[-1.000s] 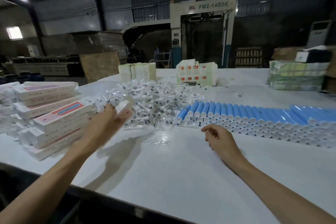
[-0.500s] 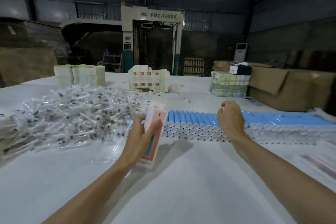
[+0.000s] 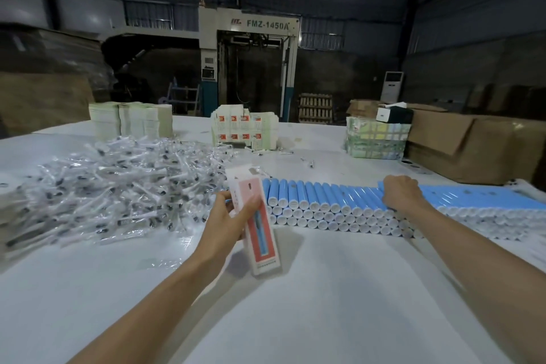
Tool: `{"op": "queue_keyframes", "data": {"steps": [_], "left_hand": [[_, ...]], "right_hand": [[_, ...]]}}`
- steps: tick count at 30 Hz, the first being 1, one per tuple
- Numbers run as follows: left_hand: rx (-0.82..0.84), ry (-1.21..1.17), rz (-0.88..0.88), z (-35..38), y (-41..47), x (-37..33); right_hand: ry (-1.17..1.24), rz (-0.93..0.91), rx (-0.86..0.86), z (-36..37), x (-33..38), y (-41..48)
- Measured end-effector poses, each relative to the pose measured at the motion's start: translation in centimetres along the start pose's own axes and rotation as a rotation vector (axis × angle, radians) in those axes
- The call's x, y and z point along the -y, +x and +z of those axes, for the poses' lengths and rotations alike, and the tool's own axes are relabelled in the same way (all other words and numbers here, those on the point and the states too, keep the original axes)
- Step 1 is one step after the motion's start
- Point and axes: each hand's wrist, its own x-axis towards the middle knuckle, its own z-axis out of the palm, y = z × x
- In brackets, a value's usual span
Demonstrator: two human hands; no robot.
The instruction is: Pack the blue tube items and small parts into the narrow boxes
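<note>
The narrow box [image 3: 256, 219], now raised upright off the tabletop [image 3: 310, 310] in the clamped left hand [image 3: 227, 224], awaits a blue tube [image 3: 366, 195], onto which the right hand [image 3: 399, 195] has closed.

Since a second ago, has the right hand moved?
Yes. The right hand went from the bare table up onto the blue tubes.

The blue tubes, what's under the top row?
Under the top blue tubes lie more rows of tubes, their white caps facing you. The right hand covers a few, and the table under the stack is hidden.
</note>
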Motion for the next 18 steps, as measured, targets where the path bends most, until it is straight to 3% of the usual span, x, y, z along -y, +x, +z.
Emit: {"op": "queue_keyframes", "data": {"steps": [5, 7, 11, 13, 15, 18], "left_hand": [[0.043, -0.07, -0.04, 0.7, -0.5, -0.7], [0.067, -0.047, -0.001, 0.8, -0.8, -0.8], [0.112, 0.031, 0.122, 0.7, -1.3, -1.0], [0.163, 0.109, 0.173, 0.8, -1.3, -1.1], [0.195, 0.173, 0.194, 1.0, -1.5, -1.1], [0.202, 0.218, 0.2, 1.1, -1.4, -1.0]], "right_hand": [[0.283, -0.032, -0.083, -1.4, 1.3, -1.0], [0.612, -0.087, -0.109, -2.6, 3.3, -2.5], [1.458, -0.254, 0.06, -5.7, 9.1, -7.3], [1.75, -0.309, 0.132, -7.2, 11.5, -9.3], [1.923, -0.367, 0.181, -8.2, 13.2, -10.7], [1.975, -0.47, 0.233, -9.0, 15.0, -12.2]]}}
